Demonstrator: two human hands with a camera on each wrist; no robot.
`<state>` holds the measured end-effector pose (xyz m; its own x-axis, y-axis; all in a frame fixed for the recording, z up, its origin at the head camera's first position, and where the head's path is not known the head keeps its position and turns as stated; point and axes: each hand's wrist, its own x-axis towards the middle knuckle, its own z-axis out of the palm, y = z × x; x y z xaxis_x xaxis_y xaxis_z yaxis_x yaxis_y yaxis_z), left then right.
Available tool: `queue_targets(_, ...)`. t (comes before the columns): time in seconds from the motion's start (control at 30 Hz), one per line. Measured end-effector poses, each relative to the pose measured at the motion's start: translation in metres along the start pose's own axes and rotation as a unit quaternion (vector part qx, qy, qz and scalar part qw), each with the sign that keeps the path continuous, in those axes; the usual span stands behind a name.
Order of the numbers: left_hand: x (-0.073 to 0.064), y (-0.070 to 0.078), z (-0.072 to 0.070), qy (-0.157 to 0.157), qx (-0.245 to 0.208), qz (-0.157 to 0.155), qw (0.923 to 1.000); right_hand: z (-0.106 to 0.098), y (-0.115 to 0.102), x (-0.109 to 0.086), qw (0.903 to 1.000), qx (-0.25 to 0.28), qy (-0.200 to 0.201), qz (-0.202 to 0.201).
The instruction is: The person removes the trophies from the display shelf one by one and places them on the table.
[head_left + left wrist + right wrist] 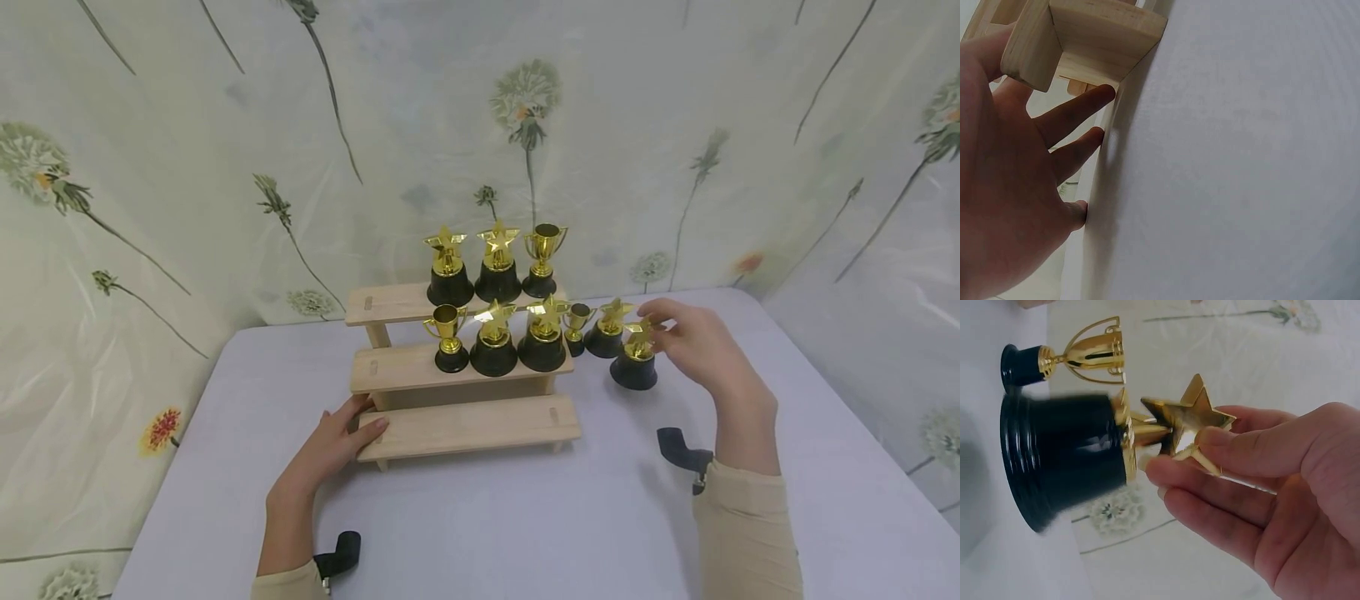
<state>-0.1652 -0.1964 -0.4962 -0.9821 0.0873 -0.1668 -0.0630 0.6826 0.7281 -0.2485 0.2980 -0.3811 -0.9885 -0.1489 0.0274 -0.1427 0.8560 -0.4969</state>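
My right hand [701,346] pinches a gold star trophy [634,372] by its star, between thumb and fingers. In the right wrist view its black base [1066,453] leans a little, close over the white table. A star trophy [604,340] and a small gold cup trophy [576,328] stand just left of it, beside the stand. My left hand [326,450] holds the left end of a three-step wooden stand [480,427] at its lowest step, thumb on top. Below the plank's end [1107,31], its other fingers spread toward the table.
On the top step stand two star trophies [498,271] and a cup trophy [542,258]. The middle step bears a cup trophy [450,340] and two star trophies [493,343]. Behind the white table [495,533] hangs a dandelion-print curtain [420,108].
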Motion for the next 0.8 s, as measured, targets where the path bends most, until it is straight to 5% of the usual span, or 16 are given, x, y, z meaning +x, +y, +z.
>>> queue_targets(0.8,0.002,-0.003,0.001,-0.002,-0.003,-0.003,1.0,-0.003,0.013,0.006,0.9993,0.01,0.034,-0.015)
